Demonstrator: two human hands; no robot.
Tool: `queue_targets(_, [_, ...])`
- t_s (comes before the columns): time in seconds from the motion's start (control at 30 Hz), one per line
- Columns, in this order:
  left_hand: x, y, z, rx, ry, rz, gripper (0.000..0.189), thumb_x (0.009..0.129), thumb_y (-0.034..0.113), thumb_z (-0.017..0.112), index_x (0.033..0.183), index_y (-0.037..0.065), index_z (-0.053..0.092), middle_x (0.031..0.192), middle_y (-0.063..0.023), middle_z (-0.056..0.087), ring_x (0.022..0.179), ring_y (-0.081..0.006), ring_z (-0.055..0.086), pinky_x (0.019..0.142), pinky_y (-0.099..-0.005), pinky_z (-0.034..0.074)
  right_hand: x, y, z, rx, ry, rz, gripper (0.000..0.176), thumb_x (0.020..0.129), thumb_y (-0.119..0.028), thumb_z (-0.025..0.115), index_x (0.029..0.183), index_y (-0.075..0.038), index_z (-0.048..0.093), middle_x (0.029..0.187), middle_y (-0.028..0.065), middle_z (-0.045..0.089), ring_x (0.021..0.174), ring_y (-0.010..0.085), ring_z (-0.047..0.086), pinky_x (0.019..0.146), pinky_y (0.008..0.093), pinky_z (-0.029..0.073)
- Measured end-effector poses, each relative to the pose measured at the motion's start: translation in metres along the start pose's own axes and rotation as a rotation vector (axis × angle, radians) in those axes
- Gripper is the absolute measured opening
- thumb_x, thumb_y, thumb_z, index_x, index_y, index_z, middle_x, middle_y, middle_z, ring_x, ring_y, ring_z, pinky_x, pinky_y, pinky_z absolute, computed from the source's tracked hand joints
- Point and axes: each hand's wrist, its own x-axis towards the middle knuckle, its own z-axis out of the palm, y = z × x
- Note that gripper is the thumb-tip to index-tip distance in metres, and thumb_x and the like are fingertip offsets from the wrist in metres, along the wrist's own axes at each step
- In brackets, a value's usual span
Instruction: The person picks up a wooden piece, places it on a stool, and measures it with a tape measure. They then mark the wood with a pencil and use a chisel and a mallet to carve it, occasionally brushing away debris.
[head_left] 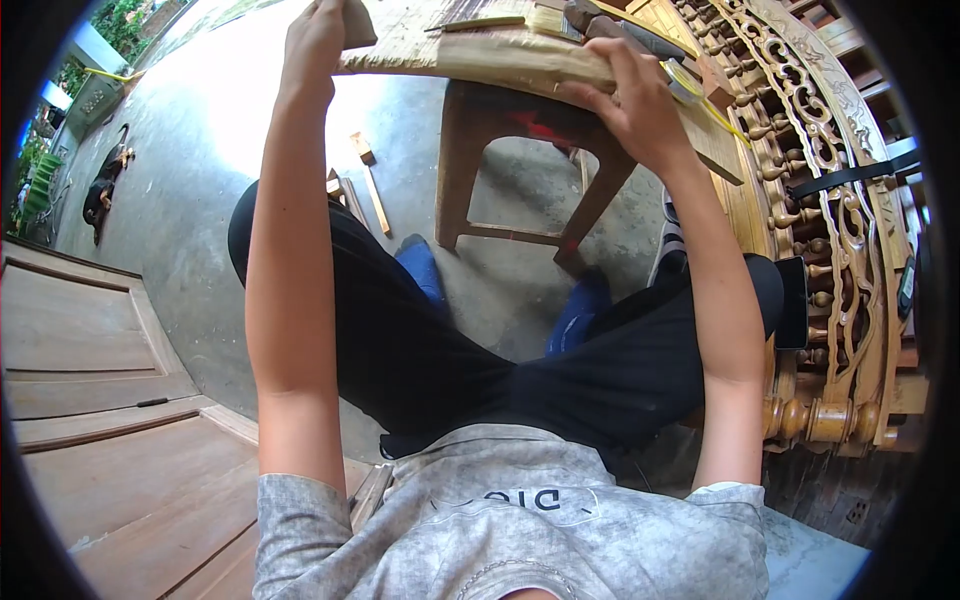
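My left hand (pixel 313 48) is raised at the top left, its fingers closed on a small brown block (pixel 359 25). Whether that block is bare wood or wrapped in sandpaper I cannot make out. My right hand (pixel 640 105) grips the right end of a pale piece of wood (pixel 510 58), thumb below and fingers on top. That piece lies along the near edge of a rough board (pixel 400 30), above a brown plastic stool (pixel 462 150). A thin dark stick or tool (pixel 476 23) rests on the board behind it, near a brush (pixel 548 20).
Carved wooden furniture with turned spindles (pixel 815 215) fills the right side. A tape measure (pixel 686 80) lies beyond my right hand. Wooden offcuts (pixel 370 185) are on the concrete floor (pixel 215 200). Wooden panels (pixel 130 450) stand at lower left; a dark dog (pixel 103 190) is farther off.
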Motion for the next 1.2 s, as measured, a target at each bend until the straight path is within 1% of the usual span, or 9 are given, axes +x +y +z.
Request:
queue_targets(0.07, [0.053, -0.04, -0.016, -0.036, -0.04, 0.082, 0.045, 0.103, 0.048, 0.053, 0.118, 0.01, 0.071, 0.104, -0.0069, 0.067, 0.099, -0.0205, 0.061, 0.083, -0.04, 0.048, 0.007, 0.012, -0.011, -0.025, 0.018, 0.118, 0.05, 0.096, -0.047, 0.07, 0.126, -0.009, 0.056, 0.115, 0.0137, 0.068, 0.108, 0.0375, 0.063, 0.092, 0.0481, 0.05])
queue_targets(0.1, [0.04, -0.01, -0.008, 0.032, 0.079, -0.17, 0.044, 0.103, 0.05, 0.053, 0.119, 0.014, 0.072, 0.108, -0.0092, 0.067, 0.102, -0.0221, 0.06, 0.089, -0.0421, 0.047, 0.012, 0.029, -0.022, 0.043, 0.038, 0.147, 0.053, 0.099, -0.052, 0.065, 0.127, -0.008, 0.058, 0.115, 0.0186, 0.069, 0.102, 0.0345, 0.066, 0.09, 0.0447, 0.05])
queue_targets(0.2, [0.1, -0.039, -0.04, 0.207, -0.099, -0.22, 0.045, 0.102, 0.052, 0.052, 0.117, 0.015, 0.074, 0.109, -0.0098, 0.067, 0.108, -0.022, 0.058, 0.09, -0.0452, 0.046, 0.006, 0.074, -0.054, 0.03, 0.067, 0.324, 0.055, 0.103, -0.057, 0.056, 0.124, -0.006, 0.058, 0.103, 0.0128, 0.071, 0.096, 0.0268, 0.069, 0.085, 0.0402, 0.053])
queue_targets(0.3, [0.101, -0.043, -0.051, 0.321, -0.132, -0.209, 0.046, 0.103, 0.047, 0.055, 0.121, 0.007, 0.069, 0.101, -0.0103, 0.066, 0.093, -0.0192, 0.063, 0.076, -0.0352, 0.051, -0.031, 0.132, -0.085, -0.186, -0.057, 0.148, 0.049, 0.104, -0.044, 0.061, 0.138, -0.011, 0.051, 0.134, 0.0179, 0.051, 0.129, 0.0377, 0.05, 0.107, 0.0422, 0.043])
queue_targets(0.4, [0.116, -0.092, -0.072, 0.117, -0.275, -0.144, 0.063, 0.102, 0.048, 0.061, 0.137, -0.004, 0.052, 0.112, -0.0185, 0.063, 0.092, -0.0173, 0.069, 0.062, -0.0234, 0.057, -0.064, 0.15, -0.093, -0.136, -0.034, 0.518, 0.057, 0.102, -0.052, 0.061, 0.142, -0.013, 0.047, 0.132, 0.0215, 0.05, 0.13, 0.0363, 0.047, 0.111, 0.0409, 0.039])
queue_targets(0.53, [0.08, -0.057, -0.061, 0.456, -0.399, -0.054, 0.061, 0.101, 0.049, 0.059, 0.136, -0.001, 0.062, 0.114, -0.021, 0.063, 0.087, -0.0159, 0.07, 0.065, -0.0212, 0.06, -0.093, 0.185, -0.072, 0.441, -0.003, 1.185, 0.061, 0.101, -0.061, 0.057, 0.137, -0.013, 0.047, 0.131, 0.0134, 0.055, 0.125, 0.0239, 0.051, 0.106, 0.042, 0.043])
queue_targets(0.77, [0.086, -0.061, -0.066, 0.429, -0.38, -0.076, 0.047, 0.101, 0.05, 0.055, 0.122, 0.015, 0.077, 0.106, -0.0175, 0.072, 0.084, -0.0117, 0.073, 0.065, -0.025, 0.061, -0.086, 0.176, -0.07, 0.761, 0.059, 1.162, 0.06, 0.101, -0.051, 0.065, 0.138, -0.007, 0.046, 0.132, 0.0125, 0.057, 0.122, 0.0228, 0.056, 0.104, 0.0401, 0.049])
queue_targets(1.13, [0.042, -0.011, -0.099, 0.498, -0.666, -0.149, 0.046, 0.101, 0.05, 0.059, 0.123, 0.012, 0.074, 0.099, -0.0073, 0.068, 0.072, -0.0072, 0.064, 0.055, -0.019, 0.055, -0.084, 0.148, -0.094, 0.912, 0.066, 1.215, 0.057, 0.102, -0.05, 0.064, 0.139, -0.009, 0.05, 0.134, 0.0085, 0.057, 0.125, 0.0214, 0.054, 0.107, 0.0377, 0.046])
queue_targets(1.2, [0.039, -0.012, -0.097, 0.582, -0.542, -0.085, 0.048, 0.1, 0.053, 0.059, 0.119, 0.013, 0.076, 0.101, -0.0104, 0.071, 0.08, -0.0124, 0.069, 0.066, -0.0266, 0.056, -0.086, 0.153, -0.092, 0.865, 0.059, 1.228, 0.058, 0.102, -0.051, 0.064, 0.14, -0.01, 0.049, 0.132, 0.0087, 0.058, 0.126, 0.0215, 0.053, 0.107, 0.0372, 0.045])
